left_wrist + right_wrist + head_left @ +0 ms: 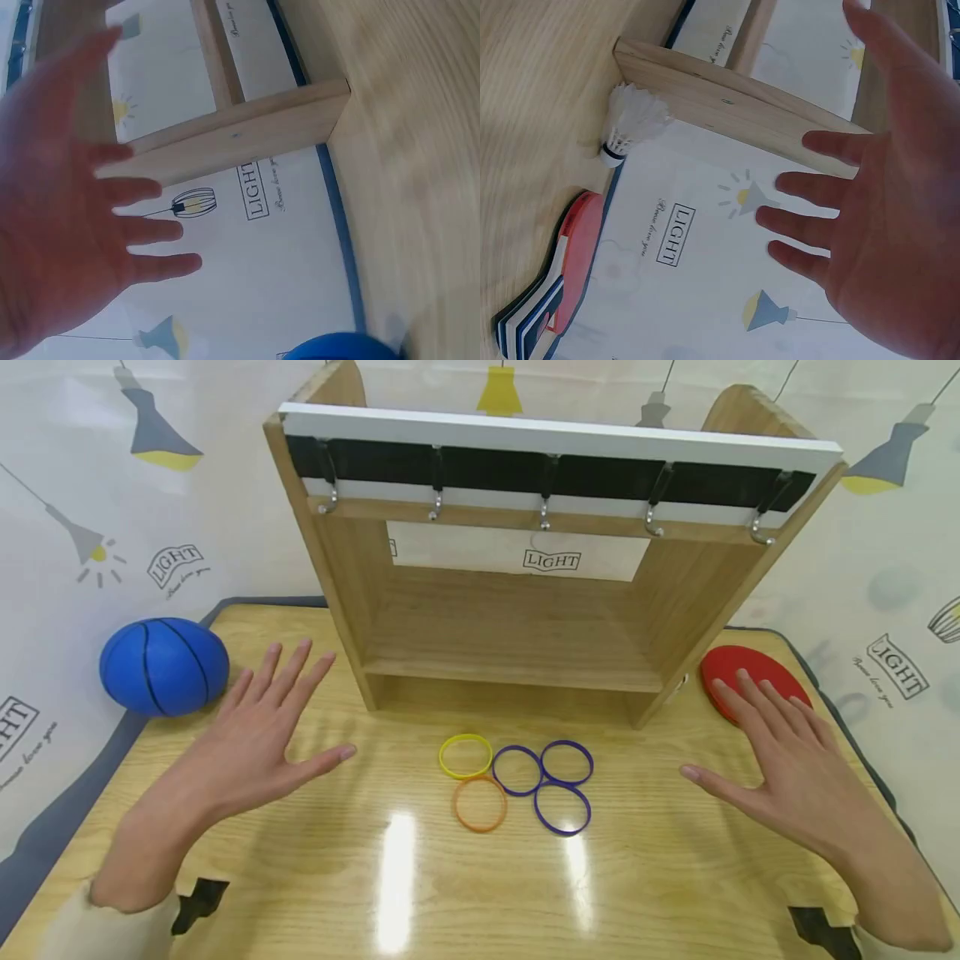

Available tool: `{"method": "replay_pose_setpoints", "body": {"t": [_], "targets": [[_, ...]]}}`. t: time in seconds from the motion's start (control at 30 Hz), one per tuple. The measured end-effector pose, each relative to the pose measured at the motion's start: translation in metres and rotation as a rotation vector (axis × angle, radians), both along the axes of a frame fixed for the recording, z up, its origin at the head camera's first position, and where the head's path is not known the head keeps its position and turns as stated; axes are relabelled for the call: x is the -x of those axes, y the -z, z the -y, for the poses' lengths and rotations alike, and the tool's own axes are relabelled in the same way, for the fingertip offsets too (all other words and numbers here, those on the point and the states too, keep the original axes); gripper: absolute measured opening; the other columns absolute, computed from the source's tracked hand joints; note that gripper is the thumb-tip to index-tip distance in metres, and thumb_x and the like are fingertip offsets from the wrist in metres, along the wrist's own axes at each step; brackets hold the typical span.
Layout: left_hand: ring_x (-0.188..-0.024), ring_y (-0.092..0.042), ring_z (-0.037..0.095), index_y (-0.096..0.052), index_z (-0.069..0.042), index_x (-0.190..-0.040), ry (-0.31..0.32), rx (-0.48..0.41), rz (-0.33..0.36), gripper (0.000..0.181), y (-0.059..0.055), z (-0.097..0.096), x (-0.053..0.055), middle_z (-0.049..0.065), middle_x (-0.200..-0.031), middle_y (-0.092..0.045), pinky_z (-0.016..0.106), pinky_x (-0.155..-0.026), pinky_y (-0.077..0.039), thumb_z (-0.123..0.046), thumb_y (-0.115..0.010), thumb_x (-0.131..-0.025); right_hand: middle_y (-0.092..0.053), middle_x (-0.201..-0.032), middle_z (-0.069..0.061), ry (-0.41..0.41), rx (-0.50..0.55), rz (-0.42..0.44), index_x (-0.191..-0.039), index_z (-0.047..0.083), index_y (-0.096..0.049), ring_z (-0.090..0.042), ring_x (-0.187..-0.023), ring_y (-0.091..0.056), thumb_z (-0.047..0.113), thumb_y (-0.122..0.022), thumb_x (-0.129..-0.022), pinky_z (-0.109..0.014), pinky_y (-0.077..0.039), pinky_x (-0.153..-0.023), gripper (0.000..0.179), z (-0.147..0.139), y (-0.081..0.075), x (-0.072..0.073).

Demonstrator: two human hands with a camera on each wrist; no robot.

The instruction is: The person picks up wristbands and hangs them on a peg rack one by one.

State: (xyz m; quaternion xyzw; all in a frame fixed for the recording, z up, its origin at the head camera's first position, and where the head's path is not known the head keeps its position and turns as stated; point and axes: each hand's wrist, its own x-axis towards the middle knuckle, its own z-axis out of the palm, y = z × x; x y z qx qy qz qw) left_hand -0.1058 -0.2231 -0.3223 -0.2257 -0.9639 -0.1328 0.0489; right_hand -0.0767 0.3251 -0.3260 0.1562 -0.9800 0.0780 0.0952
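My left hand [258,735] hovers with spread fingers over the left of the table, nearest to a blue ball [165,667] with black seams. On the other side my right hand [787,768] is spread too and holds nothing; its fingertips overlap a red table tennis paddle [738,672] in the head view. Between the hands several thin rings lie flat: a yellow ring [442,766], an orange ring [457,814] and blue rings such as this one [590,768]. Behind them stands a wooden rack [517,672] with several metal hooks [544,514] along its top front.
A white shuttlecock [630,124] lies beside the rack's right side in the right wrist view. The wooden table [315,877] reflects bright light near its front. Printed fabric [67,585] hangs around the back and sides of the table.
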Motion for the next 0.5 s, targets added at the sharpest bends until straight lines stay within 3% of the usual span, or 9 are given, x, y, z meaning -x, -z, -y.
{"method": "replay_pose_setpoints", "body": {"t": [0.07,0.1,0.23,0.37,0.5], "targets": [[-0.147,-0.006,0.036,-0.008,-0.018,-0.159,-0.019,-0.072,-0.028,0.095,0.0,-0.001,0.003,0.009,-0.163,-0.006,0.064,-0.109,-0.019,-0.057,-0.061,-0.09,-0.023,-0.158,-0.018,0.016,0.013,0.018,-0.157,0.014,-0.022,-0.047,-0.138,-0.023,0.058,-0.07,-0.081,-0.056,0.0,-0.114,0.1,-0.001,-0.002,-0.001],[-0.143,-0.021,0.039,-0.01,-0.017,-0.158,-0.033,-0.122,-0.045,0.093,0.001,-0.002,0.005,0.011,-0.162,-0.013,0.063,-0.105,-0.029,-0.053,-0.062,-0.091,-0.027,-0.156,-0.019,0.024,0.016,0.023,-0.156,0.013,-0.025,-0.048,-0.136,-0.027,0.058,-0.07,-0.082,-0.057,-0.003,-0.114,0.098,-0.001,-0.004,-0.002],[-0.129,-0.046,0.037,-0.018,-0.017,-0.157,-0.06,-0.417,-0.1,0.08,0.006,-0.005,0.02,0.011,-0.154,-0.035,0.057,-0.092,-0.045,-0.029,-0.067,-0.094,-0.052,-0.136,-0.024,0.037,0.018,0.008,-0.144,0.006,-0.044,-0.047,-0.12,-0.045,0.051,-0.07,-0.086,-0.063,-0.023,-0.105,0.078,0.001,-0.012,-0.005],[-0.131,-0.047,0.03,-0.024,-0.025,-0.155,-0.088,-0.71,-0.108,0.075,0.009,-0.015,0.036,0.003,-0.152,-0.039,0.054,-0.094,-0.045,-0.012,-0.066,-0.094,-0.065,-0.117,-0.02,-0.014,-0.001,0.002,-0.129,0.006,-0.06,-0.044,-0.105,-0.058,0.046,-0.069,-0.089,-0.062,-0.038,-0.09,0.057,0.014,-0.019,-0.009],[-0.127,-0.05,0.028,-0.033,-0.023,-0.152,-0.126,-0.866,-0.116,0.066,0.0,-0.033,0.043,0.002,-0.148,-0.044,0.048,-0.094,-0.047,-0.009,-0.063,-0.095,-0.068,-0.114,-0.013,-0.108,0.012,0.052,-0.125,0.008,-0.064,-0.038,-0.101,-0.063,0.043,-0.067,-0.091,-0.059,-0.046,-0.085,0.049,0.037,-0.025,-0.009]]}}
